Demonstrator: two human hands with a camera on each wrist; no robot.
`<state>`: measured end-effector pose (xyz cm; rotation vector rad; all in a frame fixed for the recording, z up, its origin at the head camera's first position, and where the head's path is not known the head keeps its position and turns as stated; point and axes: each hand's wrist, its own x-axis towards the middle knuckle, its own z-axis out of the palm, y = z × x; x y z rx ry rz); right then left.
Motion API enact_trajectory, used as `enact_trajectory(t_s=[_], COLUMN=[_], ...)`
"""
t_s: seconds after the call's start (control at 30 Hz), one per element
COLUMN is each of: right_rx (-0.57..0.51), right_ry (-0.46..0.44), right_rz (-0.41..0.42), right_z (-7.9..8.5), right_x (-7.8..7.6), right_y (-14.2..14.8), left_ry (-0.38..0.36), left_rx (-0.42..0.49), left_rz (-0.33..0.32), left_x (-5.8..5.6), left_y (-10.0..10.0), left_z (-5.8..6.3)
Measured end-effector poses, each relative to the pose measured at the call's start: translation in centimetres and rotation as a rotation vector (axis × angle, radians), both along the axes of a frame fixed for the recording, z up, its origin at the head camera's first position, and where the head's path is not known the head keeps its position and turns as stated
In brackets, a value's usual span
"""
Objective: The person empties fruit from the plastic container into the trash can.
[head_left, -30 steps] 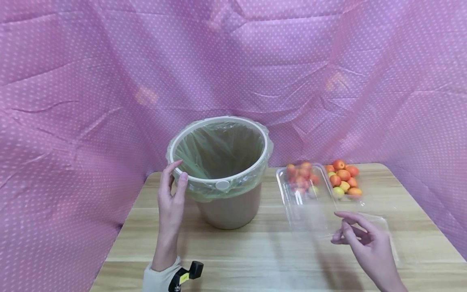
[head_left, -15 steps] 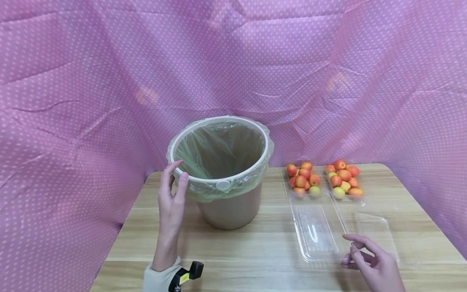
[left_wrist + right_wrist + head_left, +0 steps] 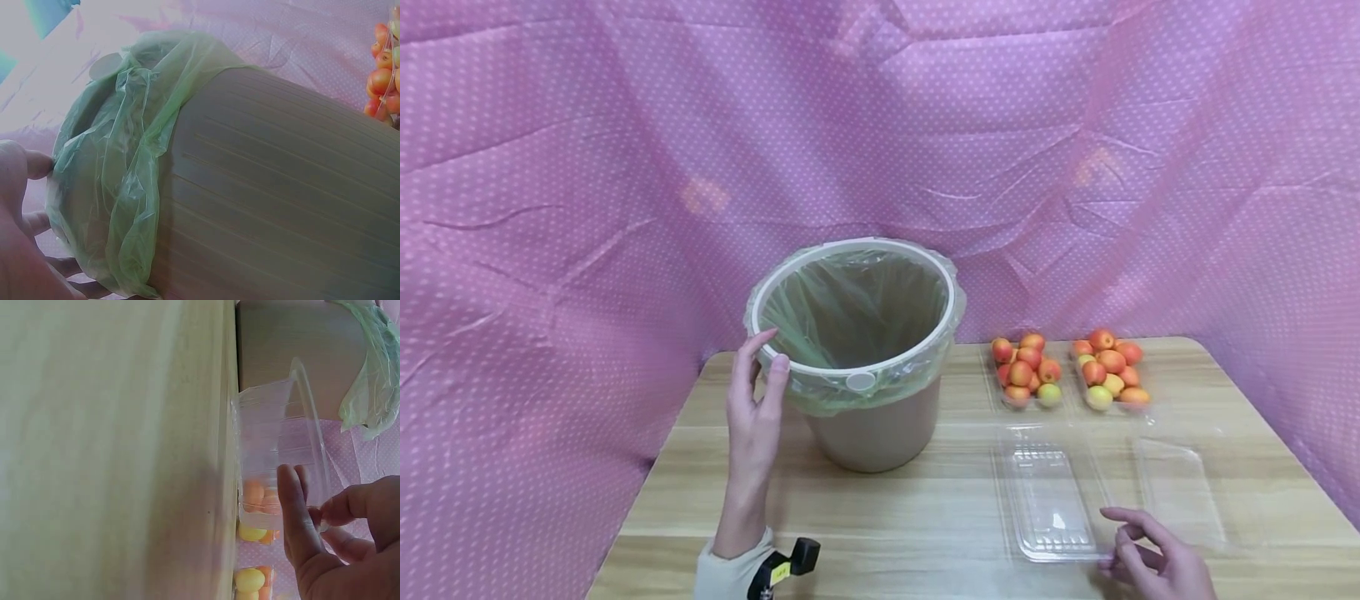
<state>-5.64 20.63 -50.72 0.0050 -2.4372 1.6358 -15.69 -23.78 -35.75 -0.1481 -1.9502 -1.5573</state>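
Observation:
At the front right, my right hand (image 3: 1157,558) pinches the near corner of a clear plastic container (image 3: 1052,500), low at the tabletop. In the right wrist view, thumb and fingertips meet at the rim of this container (image 3: 259,437). My left hand (image 3: 756,425) touches the pale rim of a grey-brown trash can (image 3: 872,433) with spread, relaxed fingers. A thin green bag (image 3: 850,396) lines the can and folds over its rim. The left wrist view has the fingertips of the left hand (image 3: 22,231) along the bagged edge.
Two clear boxes stand at the back right, holding small red and yellow fruits (image 3: 1028,367) and similar fruits (image 3: 1108,367). Another clear plastic piece (image 3: 1180,492) lies right of the container. Pink dotted cloth (image 3: 880,125) hangs behind the wooden table (image 3: 925,533).
The clear container has come down and toward me, from in front of the left fruit box to the near tabletop. My right hand has moved nearer with it; the left hand stays put.

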Motion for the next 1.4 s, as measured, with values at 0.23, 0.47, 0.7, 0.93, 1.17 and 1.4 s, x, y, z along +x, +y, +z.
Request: enact_trajectory(t_s=[0.23,0.47,0.7,0.93,1.17,1.4], right_rx=[0.121,0.220,0.423,0.479,0.434,0.396], right_ry=[0.035,-0.126,0.105,0.256,0.307,0.268], right_rz=[0.051,0.006,0.001,-0.042,-0.012,0.044], right_z=[-0.8,0.1,1.3,2.5,5.3,7.9], right_x=[0.1,0.2,-0.4,-1.0,-2.6,-6.7], right_y=[0.4,0.7,1.4,1.8,2.2,2.1], left_ry=[-0.005,0.012,0.022,0.013,0.007,-0.004], left_rx=[0.015,0.009,0.003,-0.004,-0.010,0.003], left_rz=[-0.006,-0.010,-0.003,-0.014,-0.012,-0.005], left_x=[0.2,0.1,0.3,0.4,0.4,0.4], left_y=[0.0,0.1,0.0,0.2,0.3,0.3], left_z=[-0.1,-0.2,-0.1,-0.2,0.1,0.2])
